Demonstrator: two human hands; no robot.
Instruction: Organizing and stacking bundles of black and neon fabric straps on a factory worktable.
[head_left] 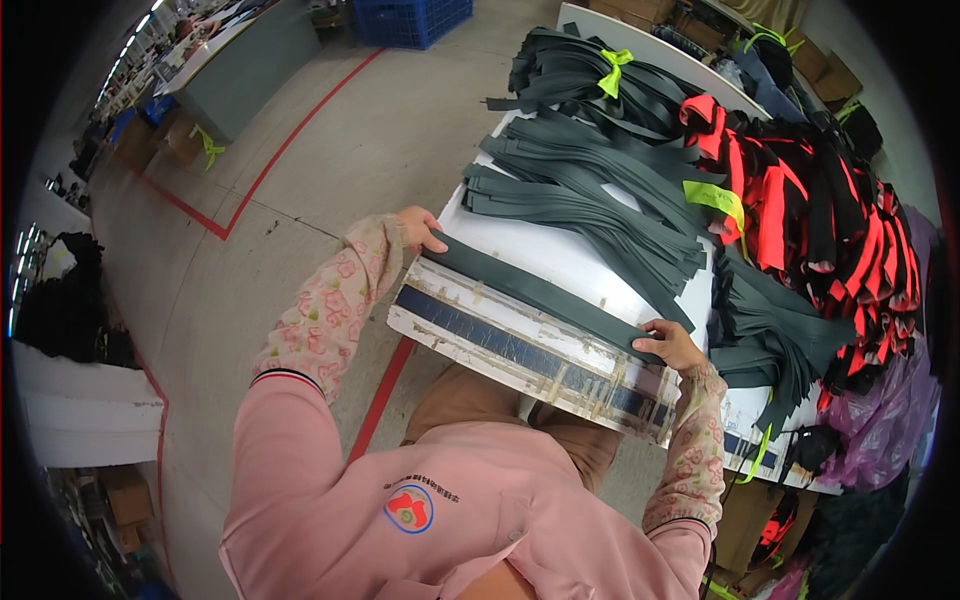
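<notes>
A long dark green fabric strip lies stretched along the near part of the white tabletop. My left hand grips its left end at the table's left corner, thumb and fingers closed. At the other end, my right hand pinches the strip between thumb and fingers. Just below the strip, the board's near edge carries worn tape and a dark blue band. Beyond the strip, loose bundles of similar dark green strips fan across the tabletop.
Another pile of green strips with a yellow-green tie lies at the far end. Red and black fabric pieces are heaped on the right, above a purple plastic bag. A blue crate stands on the floor ahead.
</notes>
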